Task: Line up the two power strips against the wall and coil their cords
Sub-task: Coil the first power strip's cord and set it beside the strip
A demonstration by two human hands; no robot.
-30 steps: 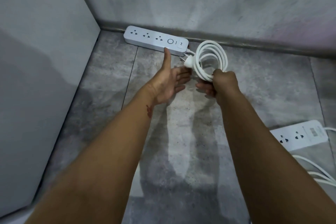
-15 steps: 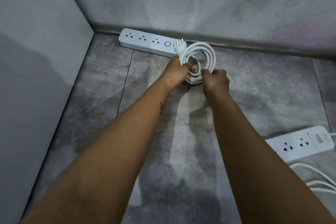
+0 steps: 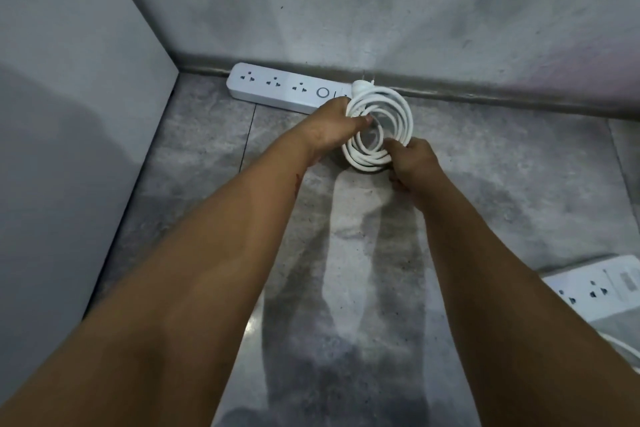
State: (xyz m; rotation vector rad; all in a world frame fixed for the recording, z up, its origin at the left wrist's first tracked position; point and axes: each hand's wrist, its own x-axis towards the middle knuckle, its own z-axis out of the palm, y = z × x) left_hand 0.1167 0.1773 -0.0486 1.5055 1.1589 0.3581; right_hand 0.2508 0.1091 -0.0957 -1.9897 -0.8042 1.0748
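Coil of white cord (image 3: 398, 107) is basically done on strip number one. That first power strip (image 3: 277, 87) lies flat on the floor (image 3: 502, 184) with its long back edge along the base of the wall (image 3: 381, 10), near the corner, so it looks already lined up. The person holds the coil just off the strip's switch end, probably so the short run of cord at the strip doesn't get tugged and drag it off the wall.

Left hand (image 3: 329, 126) has its fingers curled round the left side of the loops, thumb laid across them, with the plug (image 3: 362, 87) poking up just above, prongs toward the wall. Right hand (image 3: 412, 159) grips the bottom of the loops, fingers closed under the bundle. Neither hand is spread at all; both clamp the loops so they don't spring apart.

The second power strip (image 3: 602, 288) sits at the lower right, well apart from the wall and angled, half cut off by the frame edge, with a bit of loose cord (image 3: 628, 348) beside it. So roughly halfway, by the look of it.
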